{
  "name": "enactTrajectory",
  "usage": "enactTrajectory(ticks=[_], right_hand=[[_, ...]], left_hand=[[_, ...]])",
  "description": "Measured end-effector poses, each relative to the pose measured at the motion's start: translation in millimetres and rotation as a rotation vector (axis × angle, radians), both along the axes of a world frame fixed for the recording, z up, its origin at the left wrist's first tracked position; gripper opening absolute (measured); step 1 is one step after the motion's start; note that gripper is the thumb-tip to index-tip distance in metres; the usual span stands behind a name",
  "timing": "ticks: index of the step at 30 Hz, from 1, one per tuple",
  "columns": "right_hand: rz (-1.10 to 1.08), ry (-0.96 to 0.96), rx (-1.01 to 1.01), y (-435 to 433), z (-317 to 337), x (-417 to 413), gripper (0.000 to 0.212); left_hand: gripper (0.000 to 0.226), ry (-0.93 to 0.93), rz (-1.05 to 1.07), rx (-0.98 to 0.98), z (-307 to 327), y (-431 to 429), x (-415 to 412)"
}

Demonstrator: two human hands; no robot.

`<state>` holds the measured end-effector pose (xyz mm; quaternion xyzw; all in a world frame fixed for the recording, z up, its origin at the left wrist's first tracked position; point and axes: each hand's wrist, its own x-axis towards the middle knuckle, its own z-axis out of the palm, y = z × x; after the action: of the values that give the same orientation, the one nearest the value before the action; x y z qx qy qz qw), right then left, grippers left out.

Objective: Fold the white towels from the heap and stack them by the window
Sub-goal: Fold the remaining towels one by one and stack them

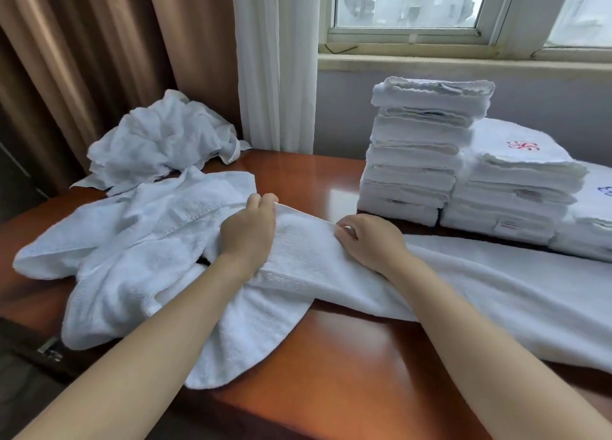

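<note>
Brown curtain, window, wooden table

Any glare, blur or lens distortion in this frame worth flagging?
Head view: daylight from the window puts a pale glare patch on the table; the wide lens slants the brown curtain at left; the towel being folded looks slightly soft, its weave partly washed out.

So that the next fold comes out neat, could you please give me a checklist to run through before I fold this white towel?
1. Left hand and right hand pinch the far edge of the white terry towel: ok.
2. Towel spread flat on the red-brown wooden table: not ok, bunched.
3. Towel separate from the long white cloth at right: cannot tell.
4. Tall stack of folded white towels by the window upright: ok.
</note>
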<state>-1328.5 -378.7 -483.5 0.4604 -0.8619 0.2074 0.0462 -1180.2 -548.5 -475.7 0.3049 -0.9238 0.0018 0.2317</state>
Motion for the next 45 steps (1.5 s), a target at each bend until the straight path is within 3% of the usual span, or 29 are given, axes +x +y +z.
enactTrajectory(ticks=[3,5,9,14,19,24,27,30,34,39,45], right_hand=[[0.007,-0.107,0.091,19,10,5,0.041],[-0.027,-0.061,0.112,37,15,9,0.049],[-0.152,-0.006,0.115,89,22,14,0.053],[-0.362,-0.038,0.128,165,26,13,0.046],[-0.492,-0.045,0.209,225,27,16,0.031],[-0.444,-0.036,0.24,248,24,30,0.031],[-0.392,-0.097,0.237,250,29,37,0.027],[-0.33,-0.258,0.183,251,31,43,0.022],[-0.293,-0.453,0.048,253,38,54,0.036],[-0.39,-0.405,0.021,285,45,61,0.028],[-0.562,-0.155,0.328,361,43,54,0.035]], left_hand=[[0.049,-0.025,0.001,-0.078,7,8,-1],[0.055,0.016,-0.052,-0.122,12,25,-3],[0.049,0.069,-0.31,0.001,18,80,-13],[0.042,-0.045,-0.616,0.19,9,153,-35],[0.047,-0.182,-0.77,0.153,-2,213,-61],[0.051,-0.243,-0.749,0.206,-3,235,-73],[0.043,-0.252,-0.727,0.129,0,230,-70],[0.047,-0.275,-0.74,0.134,8,220,-61],[0.055,-0.279,-0.692,0.084,17,218,-54],[0.058,-0.349,-0.693,-0.071,26,251,-66],[0.039,-0.398,-0.805,0.033,20,305,-76]])
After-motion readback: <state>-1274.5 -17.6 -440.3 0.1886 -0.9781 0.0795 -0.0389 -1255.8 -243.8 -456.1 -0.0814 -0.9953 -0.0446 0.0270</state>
